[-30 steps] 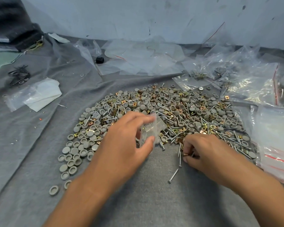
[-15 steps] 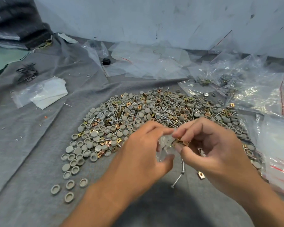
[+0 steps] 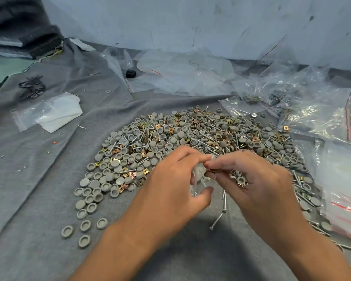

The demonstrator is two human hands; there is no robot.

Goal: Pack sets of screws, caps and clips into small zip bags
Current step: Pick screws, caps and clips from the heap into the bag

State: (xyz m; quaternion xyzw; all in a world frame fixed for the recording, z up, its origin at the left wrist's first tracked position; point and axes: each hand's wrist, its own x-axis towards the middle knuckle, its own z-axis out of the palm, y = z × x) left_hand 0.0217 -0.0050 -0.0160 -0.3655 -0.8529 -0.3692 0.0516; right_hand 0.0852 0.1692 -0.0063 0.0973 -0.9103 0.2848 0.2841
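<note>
Nearest the viewer, a lone screw (image 3: 216,221) lies on the grey cloth (image 3: 39,163) below the hands, and four caps (image 3: 85,225) sit apart at lower left. Left hand (image 3: 170,191): forefinger and thumb curled, pinching a small clear zip bag (image 3: 198,180), held just above the cloth at the pile's near edge. Right hand (image 3: 251,185): fingers bunched, fingertips pinching a brass clip (image 3: 212,170) at the bag's mouth, touching the left forefinger. Behind both hands, a pile (image 3: 190,134) of grey caps, screws and brass clips spreads over the cloth. Right of the pile, a stack of red-striped bags (image 3: 344,199). Left, a flat bag holding white sheets (image 3: 55,114), with black ties (image 3: 31,87) beyond. Farthest, loose clear bags (image 3: 186,76), some filled (image 3: 288,98), lie along the wall (image 3: 190,21).
</note>
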